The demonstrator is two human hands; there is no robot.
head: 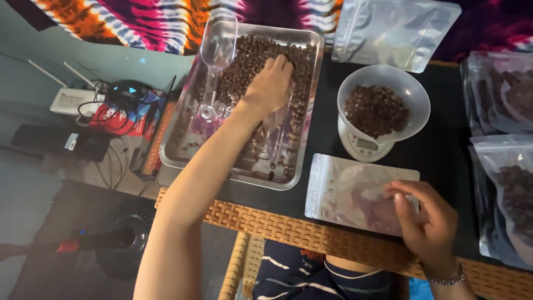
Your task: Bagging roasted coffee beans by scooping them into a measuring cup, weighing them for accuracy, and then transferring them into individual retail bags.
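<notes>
Left hand [270, 83] buried palm-down in dark coffee beans [250, 61]; right hand [427, 222] loosely curled on an empty clear zip pouch [355, 191].

Beans fill a shiny steel tray [183, 133] beside a clear scoop [216, 47]; a white scale bowl [383, 105] stands near, filled pouches [508, 183] cut off.

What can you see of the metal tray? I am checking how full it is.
The metal tray is a shiny rectangular pan with a raised rolled rim, lying flat on the dark tabletop, left of the scale bowl. Brown beans heap at its far end; the near half shows mostly bare, reflective metal with scattered beans. A clear plastic scoop lies in it, and the left hand rests on the beans.
</notes>
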